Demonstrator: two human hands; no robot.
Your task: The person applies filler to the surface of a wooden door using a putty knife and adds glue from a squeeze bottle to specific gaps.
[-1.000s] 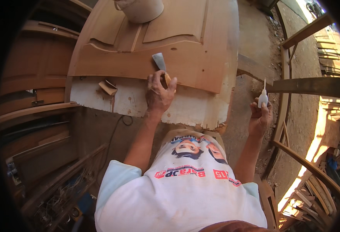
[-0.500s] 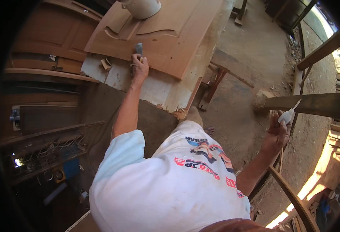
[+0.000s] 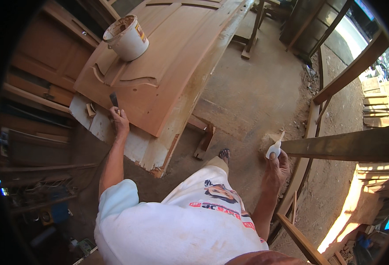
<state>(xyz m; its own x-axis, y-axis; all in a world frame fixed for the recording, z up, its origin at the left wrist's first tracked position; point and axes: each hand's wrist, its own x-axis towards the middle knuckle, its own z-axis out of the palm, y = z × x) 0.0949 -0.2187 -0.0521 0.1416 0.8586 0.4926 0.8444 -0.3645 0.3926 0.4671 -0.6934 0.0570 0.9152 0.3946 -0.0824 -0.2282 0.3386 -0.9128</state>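
My left hand [image 3: 120, 120] grips a putty knife [image 3: 113, 99] at the near edge of a wooden panel door [image 3: 163, 101], which lies on a worn, white-topped workbench [image 3: 143, 154]. A small curved wood piece [image 3: 90, 110] rests on that bench left of the knife. A white bucket [image 3: 130, 44], smeared brown inside, stands farther up on the door. My right hand [image 3: 277, 165], held out to the right of the bench, holds a small white squeeze bottle [image 3: 275, 149] with a long narrow nozzle pointing up.
Wooden doors [image 3: 39, 48] stand along the left. A dirt-covered floor [image 3: 252, 88] runs right of the bench, with a wooden support [image 3: 205, 141] below it. Posts and a horizontal beam [image 3: 340, 145] frame the right side, beyond which lie sunlit boards [image 3: 377, 97]. My foot [image 3: 224, 154] is beside the bench.
The view has turned and more floor shows right of the bench, along with my foot. My right hand has moved away from the bench's side, still with the bottle; my left still holds the knife.
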